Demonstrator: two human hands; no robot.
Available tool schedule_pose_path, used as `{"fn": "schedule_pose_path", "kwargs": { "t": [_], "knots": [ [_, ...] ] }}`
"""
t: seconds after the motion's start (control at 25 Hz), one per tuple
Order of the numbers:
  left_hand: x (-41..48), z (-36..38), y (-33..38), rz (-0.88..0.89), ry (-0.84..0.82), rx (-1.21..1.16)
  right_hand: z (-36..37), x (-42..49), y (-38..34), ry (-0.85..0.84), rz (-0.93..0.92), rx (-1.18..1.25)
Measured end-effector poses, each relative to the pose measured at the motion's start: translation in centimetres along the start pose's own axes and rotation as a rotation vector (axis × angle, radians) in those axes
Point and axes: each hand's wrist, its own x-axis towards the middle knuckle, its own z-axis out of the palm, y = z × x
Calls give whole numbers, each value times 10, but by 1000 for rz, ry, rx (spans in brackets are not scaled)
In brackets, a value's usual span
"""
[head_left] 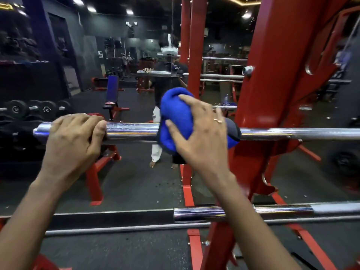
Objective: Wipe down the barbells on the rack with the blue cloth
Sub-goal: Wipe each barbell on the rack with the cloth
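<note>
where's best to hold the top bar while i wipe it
Hold the bar by its bare sleeve end, left of the cloth, coming from above and wrapping over the top: it lies level, round and clear of the rack there. The left hand grips it so.

Blue cloth [176, 110], chrome barbell [132, 130], red rack [272, 75], black dumbbells [17, 109], dark grey floor [136, 182], gold ring [217, 120], blue-padded bench [112, 88]

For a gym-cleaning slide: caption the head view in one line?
Wiping a chrome barbell on the red rack: right hand clasps the blue cloth round it, left hand grips its end.
</note>
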Motion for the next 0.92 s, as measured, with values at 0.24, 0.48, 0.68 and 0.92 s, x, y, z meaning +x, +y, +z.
{"fn": "schedule_pose_path", "kwargs": {
  "t": [0.24, 0.48, 0.68, 0.92],
  "knots": [
    [-1, -4, 0, 36, -11, -11, 18, -8, -23, 108, 202, -203],
    [3, -17, -19, 118, -170, -83, 28, -25, -36, 81, -61, 1],
    [17, -26, -68, 178, -335, -27, 21, -9, -19, 293, 279, -66],
    [4, -8, -70, 196, -131, -57, 62, -35, -65, 219, 19, -69]
  ]
}}
